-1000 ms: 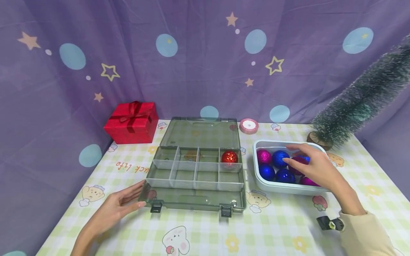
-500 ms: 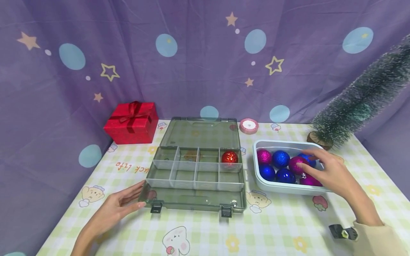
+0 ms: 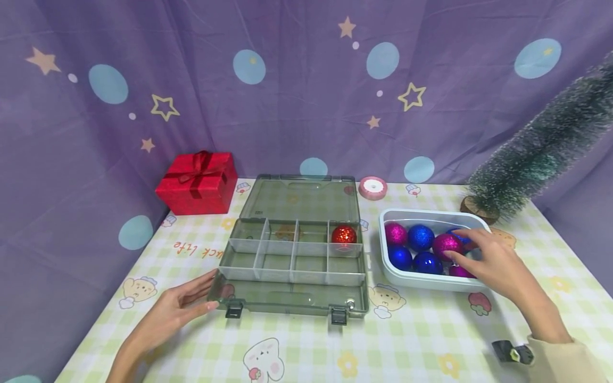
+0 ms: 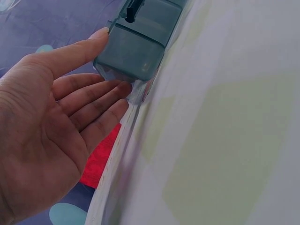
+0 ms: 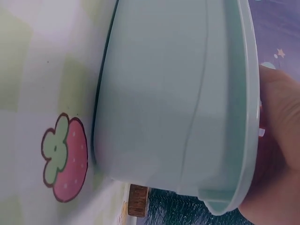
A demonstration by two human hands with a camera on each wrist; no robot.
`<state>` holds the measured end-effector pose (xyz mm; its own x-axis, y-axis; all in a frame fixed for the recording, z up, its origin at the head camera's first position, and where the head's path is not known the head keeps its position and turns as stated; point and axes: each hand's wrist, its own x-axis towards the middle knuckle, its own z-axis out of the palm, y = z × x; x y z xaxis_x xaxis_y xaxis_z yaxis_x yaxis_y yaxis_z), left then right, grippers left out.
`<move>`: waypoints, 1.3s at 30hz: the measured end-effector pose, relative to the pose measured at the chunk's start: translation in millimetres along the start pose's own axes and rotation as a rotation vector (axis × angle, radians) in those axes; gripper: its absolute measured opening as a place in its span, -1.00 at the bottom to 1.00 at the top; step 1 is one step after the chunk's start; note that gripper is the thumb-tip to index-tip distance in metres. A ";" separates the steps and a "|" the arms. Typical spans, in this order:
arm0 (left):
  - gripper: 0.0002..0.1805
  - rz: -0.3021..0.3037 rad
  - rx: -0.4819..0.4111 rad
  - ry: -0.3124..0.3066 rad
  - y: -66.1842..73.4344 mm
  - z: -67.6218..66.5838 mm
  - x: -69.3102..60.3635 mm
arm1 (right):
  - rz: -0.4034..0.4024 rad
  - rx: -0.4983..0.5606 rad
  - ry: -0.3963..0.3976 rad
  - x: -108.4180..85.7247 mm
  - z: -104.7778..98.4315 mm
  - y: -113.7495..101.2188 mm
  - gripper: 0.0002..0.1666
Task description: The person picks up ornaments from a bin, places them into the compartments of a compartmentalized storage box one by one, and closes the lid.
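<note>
A smoky plastic organizer box (image 3: 297, 293) lies with its lid folded back on the cloth. One red glitter ball (image 3: 344, 235) sits in its back right compartment. My left hand (image 3: 165, 316) rests fingers extended at the box's front left corner, thumb on the edge, as the left wrist view also shows. To the right, a pale blue tub (image 3: 431, 282) holds several Christmas balls. Over its right side, my right hand (image 3: 498, 266) pinches a magenta glitter ball (image 3: 444, 244) between thumb and fingers. Blue balls (image 3: 421, 238) lie beside it. The tub's wall hides much in the right wrist view.
A red gift box (image 3: 196, 186) stands at the back left. Behind the organizer lies a pink ribbon roll (image 3: 373, 188). A small artificial tree (image 3: 531, 154) on a wooden base rises at the back right. Purple curtain (image 3: 297, 117) hangs behind the table.
My right hand has drawn back to the right within the tub, from above the balls to the magenta ball, and its fingers have closed in. The left hand stays at the organizer.
</note>
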<state>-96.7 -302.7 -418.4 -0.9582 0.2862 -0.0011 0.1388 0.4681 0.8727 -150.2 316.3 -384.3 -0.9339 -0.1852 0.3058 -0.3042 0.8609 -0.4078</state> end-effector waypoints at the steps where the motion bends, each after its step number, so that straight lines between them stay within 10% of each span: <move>1: -0.27 0.000 -0.002 0.000 0.0 0.0 0.1 | 0.016 -0.006 -0.016 0.6 -0.1 -0.9 -0.36; 39: -0.29 0.046 0.014 -0.007 -1.2 -0.7 -0.2 | -0.165 0.160 0.029 35.5 1.6 -47.8 -0.43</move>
<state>-96.8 -303.9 -419.1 -0.9490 0.3133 0.0360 0.1867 0.4659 0.8649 -169.2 267.8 -355.3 -0.8640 -0.3019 0.4029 -0.4805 0.7334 -0.4809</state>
